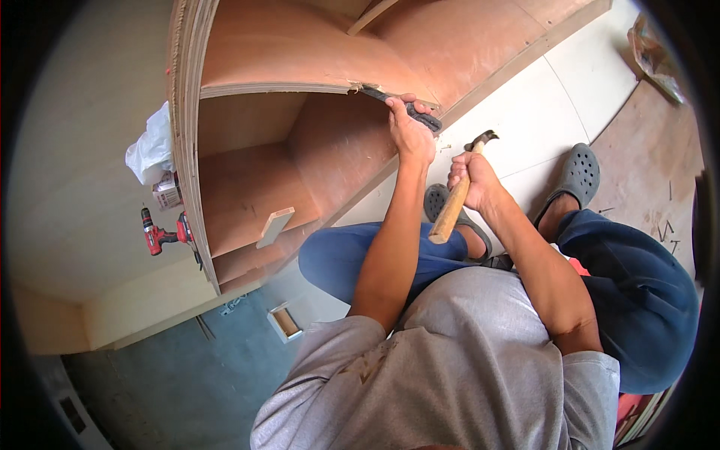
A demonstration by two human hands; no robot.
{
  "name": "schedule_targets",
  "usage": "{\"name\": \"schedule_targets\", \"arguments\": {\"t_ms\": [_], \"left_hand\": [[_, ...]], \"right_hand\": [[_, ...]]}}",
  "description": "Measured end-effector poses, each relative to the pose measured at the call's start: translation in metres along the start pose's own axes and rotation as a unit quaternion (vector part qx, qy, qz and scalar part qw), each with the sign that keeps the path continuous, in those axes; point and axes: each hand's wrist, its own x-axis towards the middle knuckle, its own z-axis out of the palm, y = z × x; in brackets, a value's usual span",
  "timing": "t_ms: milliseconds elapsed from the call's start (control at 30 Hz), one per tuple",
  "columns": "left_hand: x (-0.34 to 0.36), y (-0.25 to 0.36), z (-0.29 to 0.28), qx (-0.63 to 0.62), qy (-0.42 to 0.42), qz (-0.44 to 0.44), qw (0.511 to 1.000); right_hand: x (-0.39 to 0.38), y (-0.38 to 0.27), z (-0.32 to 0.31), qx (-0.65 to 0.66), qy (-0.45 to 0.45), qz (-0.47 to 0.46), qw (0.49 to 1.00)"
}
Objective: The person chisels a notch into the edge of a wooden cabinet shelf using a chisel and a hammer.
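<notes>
A wooden cabinet (262, 45) with reddish-brown panels fills the upper middle. My left hand (412, 139) is closed around a dark chisel (426, 118). The chisel's blade meets a notched, splintered spot on the front edge of a shelf panel (277, 87). To the right and a little nearer, my right hand (472, 176) grips a claw hammer (452, 210) by its pale wooden handle. The hammer's dark head sticks out above the fist, apart from the chisel.
A red cordless drill (154, 234) and a white plastic bag (152, 146) lie beyond the cabinet's left side. A small wooden strip (275, 226) juts from the lower compartment. Several nails (666, 229) lie on a brown board (652, 165) at right, near a plastic bag (654, 58).
</notes>
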Motion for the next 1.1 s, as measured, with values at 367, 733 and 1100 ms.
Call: {"name": "schedule_targets", "arguments": {"t_ms": [367,733,1100], "left_hand": [[0.004,0.003,-0.002,0.001,0.002,0.014,1.000],[0.003,0.002,0.008,0.002,0.009,0.013,1.000],[0.006,0.001,0.001,-0.023,0.021,0.007,0.999]], "right_hand": [[-0.002,0.001,0.007,-0.022,-0.008,0.072,0.997],[-0.007,-0.004,0.006,-0.035,-0.003,0.073,0.997],[-0.021,0.005,0.028,-0.131,-0.026,0.067,0.989]]}}
